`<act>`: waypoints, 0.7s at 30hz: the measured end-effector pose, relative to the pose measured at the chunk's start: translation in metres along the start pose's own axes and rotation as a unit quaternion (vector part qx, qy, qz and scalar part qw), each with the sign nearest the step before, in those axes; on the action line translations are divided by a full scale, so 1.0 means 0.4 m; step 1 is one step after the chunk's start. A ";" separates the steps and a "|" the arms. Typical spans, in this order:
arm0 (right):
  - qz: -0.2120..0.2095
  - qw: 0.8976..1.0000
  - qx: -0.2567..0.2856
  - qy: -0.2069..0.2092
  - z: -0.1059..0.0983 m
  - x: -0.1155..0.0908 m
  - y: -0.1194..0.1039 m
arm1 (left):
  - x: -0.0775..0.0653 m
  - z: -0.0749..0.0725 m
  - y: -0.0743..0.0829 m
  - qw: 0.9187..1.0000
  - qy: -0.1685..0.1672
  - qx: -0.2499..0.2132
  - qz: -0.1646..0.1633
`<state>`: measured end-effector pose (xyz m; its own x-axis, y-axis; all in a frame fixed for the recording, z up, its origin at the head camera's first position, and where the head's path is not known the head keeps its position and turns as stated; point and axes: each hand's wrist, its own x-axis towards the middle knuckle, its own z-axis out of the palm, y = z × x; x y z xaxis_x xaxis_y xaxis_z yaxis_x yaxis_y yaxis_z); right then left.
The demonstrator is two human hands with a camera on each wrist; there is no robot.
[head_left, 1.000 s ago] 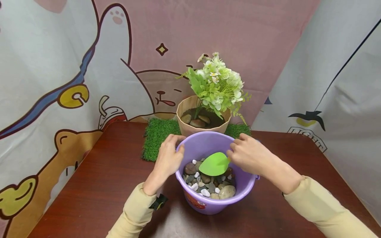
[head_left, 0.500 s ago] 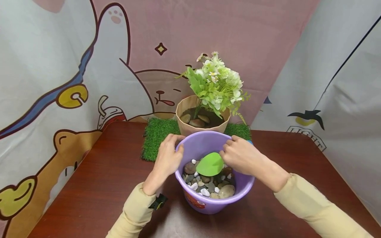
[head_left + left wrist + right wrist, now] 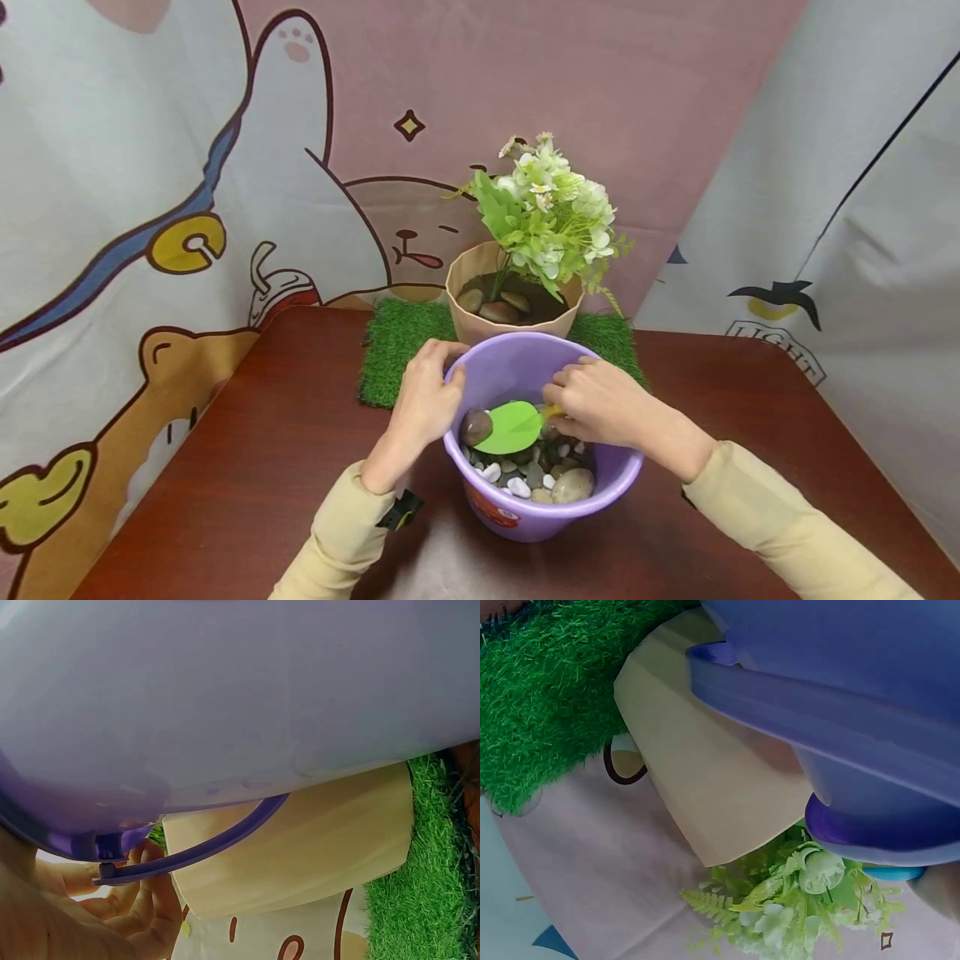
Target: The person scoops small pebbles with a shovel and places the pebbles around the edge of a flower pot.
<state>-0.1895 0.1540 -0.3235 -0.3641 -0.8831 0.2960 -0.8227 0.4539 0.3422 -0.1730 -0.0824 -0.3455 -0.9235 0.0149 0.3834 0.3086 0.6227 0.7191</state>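
A purple bucket (image 3: 626, 471) stands on the table, holding grey, brown and white stones (image 3: 573, 485). My left hand (image 3: 429, 392) grips its rim on the left; the left wrist view shows those fingers by the bucket's handle (image 3: 217, 844). With my right hand (image 3: 603, 404) I hold a toy shovel (image 3: 512, 429), its green leaf-shaped blade low over the stones, its neck yellow. A large brown stone (image 3: 476, 427) lies at the blade's left edge. The shovel's blue grip (image 3: 894, 872) shows in the right wrist view, mostly covered by my hand.
Just behind the bucket, a beige pot (image 3: 517, 332) with soil, stones and white flowers (image 3: 555, 200) stands on an artificial grass mat (image 3: 401, 342). A printed cloth (image 3: 600, 67) hangs behind the brown table (image 3: 262, 467).
The shovel has moved left and downward in the bucket, and its blade now meets the large brown stone. My right hand has shifted left with it. My left hand stays on the rim.
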 end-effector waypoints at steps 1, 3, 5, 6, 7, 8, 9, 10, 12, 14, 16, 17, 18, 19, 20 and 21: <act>0.002 1.000 0.003 0.001 0.001 0.000 0.000 | 0.000 0.001 0.000 1.000 -0.001 -0.001 0.000; 0.011 1.000 0.006 0.002 0.003 -0.001 0.000 | 0.000 0.002 0.000 1.000 -0.001 -0.002 0.000; 0.019 1.000 0.011 0.001 0.002 -0.003 0.003 | 0.000 0.002 0.000 1.000 0.000 -0.002 -0.001; 0.023 1.000 0.015 0.001 0.000 -0.004 0.004 | 0.000 0.003 0.000 1.000 0.000 -0.002 -0.002; 0.026 0.999 0.020 0.001 -0.001 -0.006 0.007 | 0.000 0.003 0.000 1.000 0.000 -0.002 -0.002; 0.030 0.999 0.026 0.003 -0.003 -0.007 0.009 | 0.000 0.003 0.000 1.000 0.000 -0.002 -0.002; 0.033 0.999 0.032 0.005 -0.005 -0.009 0.012 | 0.000 0.003 0.000 1.000 -0.001 -0.002 -0.002; 0.035 0.999 0.039 0.009 -0.007 -0.011 0.015 | 0.000 0.002 0.001 1.000 -0.001 -0.002 -0.002; 0.038 0.998 0.055 0.021 -0.013 -0.015 0.021 | 0.000 0.002 0.001 1.000 -0.001 -0.002 -0.002; 0.041 0.996 0.073 0.035 -0.018 -0.019 0.027 | -0.001 0.002 0.000 1.000 -0.001 -0.002 -0.002; 0.045 0.994 0.091 0.046 -0.023 -0.024 0.033 | -0.001 0.002 0.000 1.000 -0.001 -0.002 -0.001; 0.047 0.993 0.100 0.049 -0.025 -0.026 0.036 | -0.001 0.002 0.000 1.000 0.000 -0.002 -0.001; 0.051 0.992 0.108 0.050 -0.027 -0.029 0.040 | -0.001 0.002 0.000 1.000 0.000 -0.002 0.000; 0.055 0.991 0.114 0.050 -0.030 -0.031 0.043 | -0.001 0.002 0.001 1.000 0.000 -0.003 0.001; 0.060 0.990 0.118 0.048 -0.032 -0.034 0.047 | -0.001 0.002 0.001 1.000 0.000 -0.004 0.000; 0.064 0.989 0.122 0.045 -0.034 -0.037 0.050 | -0.001 0.002 0.001 1.000 0.000 -0.004 0.000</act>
<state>-0.1947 0.1778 -0.3089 -0.4412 -0.8009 0.4048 -0.8570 0.5098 0.0745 -0.1725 -0.0815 -0.3458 -0.9230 0.0145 0.3844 0.3109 0.6169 0.7231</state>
